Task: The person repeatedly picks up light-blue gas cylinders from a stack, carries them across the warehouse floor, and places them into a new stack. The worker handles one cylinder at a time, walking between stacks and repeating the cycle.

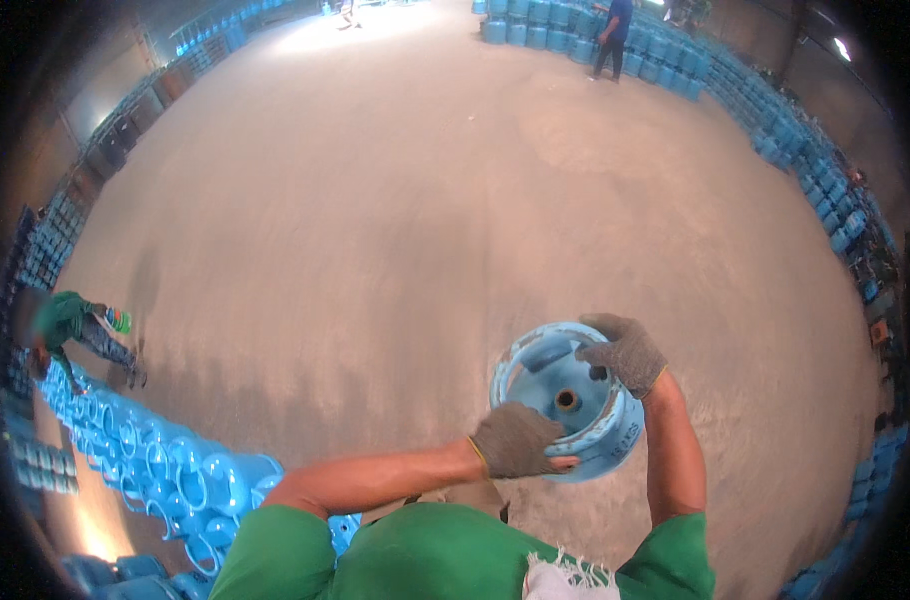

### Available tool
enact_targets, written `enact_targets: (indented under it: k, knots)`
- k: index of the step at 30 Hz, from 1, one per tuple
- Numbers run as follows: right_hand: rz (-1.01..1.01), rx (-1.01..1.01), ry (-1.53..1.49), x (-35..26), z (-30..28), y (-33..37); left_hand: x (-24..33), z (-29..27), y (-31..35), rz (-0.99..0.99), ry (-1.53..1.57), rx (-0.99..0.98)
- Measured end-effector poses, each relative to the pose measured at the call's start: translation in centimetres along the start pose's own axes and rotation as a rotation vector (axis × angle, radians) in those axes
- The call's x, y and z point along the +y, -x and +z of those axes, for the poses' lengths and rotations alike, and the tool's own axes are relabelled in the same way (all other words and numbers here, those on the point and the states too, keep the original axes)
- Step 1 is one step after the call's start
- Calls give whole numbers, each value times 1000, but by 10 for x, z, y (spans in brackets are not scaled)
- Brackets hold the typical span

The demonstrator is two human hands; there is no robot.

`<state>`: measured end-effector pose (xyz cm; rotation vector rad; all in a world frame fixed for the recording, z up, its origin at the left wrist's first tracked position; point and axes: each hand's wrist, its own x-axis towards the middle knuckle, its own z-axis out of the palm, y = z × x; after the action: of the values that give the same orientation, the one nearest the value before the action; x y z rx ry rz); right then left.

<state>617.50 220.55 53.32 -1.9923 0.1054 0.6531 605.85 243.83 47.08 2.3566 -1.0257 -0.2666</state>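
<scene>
Right of centre in the lower half of the frame, a pale-blue painted metal gas cylinder [543, 392] faces its top to the camera, the left hand [518, 440] in a grey-brown knitted glove clasping the near edge of its collar and the similarly gloved right hand [627, 355] the far-right edge. The step in hand appears to be handling the cylinder by this collar, and any further shift probably calls for a firm two-handed grip. The round collar is scuffed to rusty brown, around a dark-centred threaded-looking fitting [567, 400].
</scene>
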Motion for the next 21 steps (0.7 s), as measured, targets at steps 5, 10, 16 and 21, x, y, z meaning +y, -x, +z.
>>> enact_targets:
  k: [5, 10, 16, 21]
  knots:
    - [-371, 805, -134, 37, -13, -4, 22, 4, -78, -268, 447, -91]
    - [-130, 1151, -518, 120, 72, 56, -1, -4, -159, -168, 936, -414]
    - [100, 1447, -648, 129, 148, 31, -26, -33, -208, -285, 1317, -428]
    - [63, 1485, -302, 71, 85, -27, -73, -93, -198, 552, 320, -191]
